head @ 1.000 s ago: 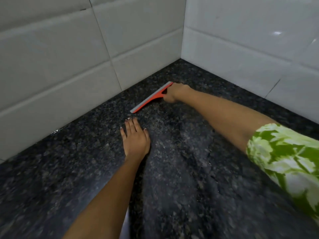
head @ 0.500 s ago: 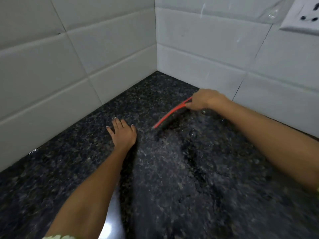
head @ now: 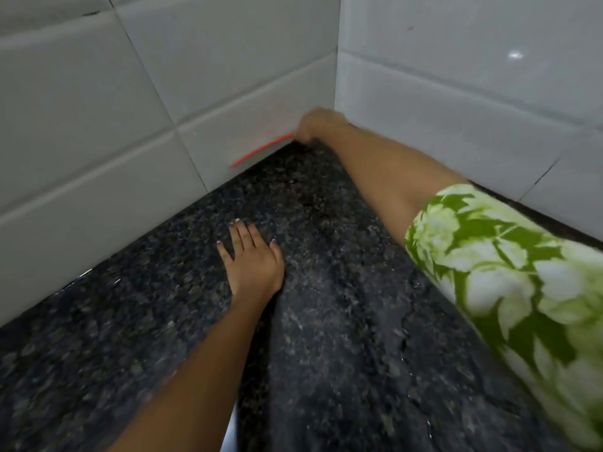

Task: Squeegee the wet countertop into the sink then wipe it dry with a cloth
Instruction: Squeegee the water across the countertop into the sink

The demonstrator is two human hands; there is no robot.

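The dark speckled granite countertop [head: 342,337] fills the lower frame, with a sheen of water and streaks down its middle. My right hand [head: 318,125] reaches into the far corner where the two tiled walls meet and is closed on the handle of a red squeegee [head: 261,149]. The blade shows as a thin red line along the foot of the left wall. My left hand [head: 253,261] lies flat on the countertop, fingers spread, well short of the squeegee. No sink or cloth is in view.
White tiled walls [head: 163,93] close the counter on the left and at the back right. My green and white floral sleeve [head: 505,272] covers the right side. A pale metallic strip [head: 230,432] shows at the bottom edge.
My right hand has carried the squeegee from the middle of the counter back into the wall corner. The left hand stays flat on the counter.
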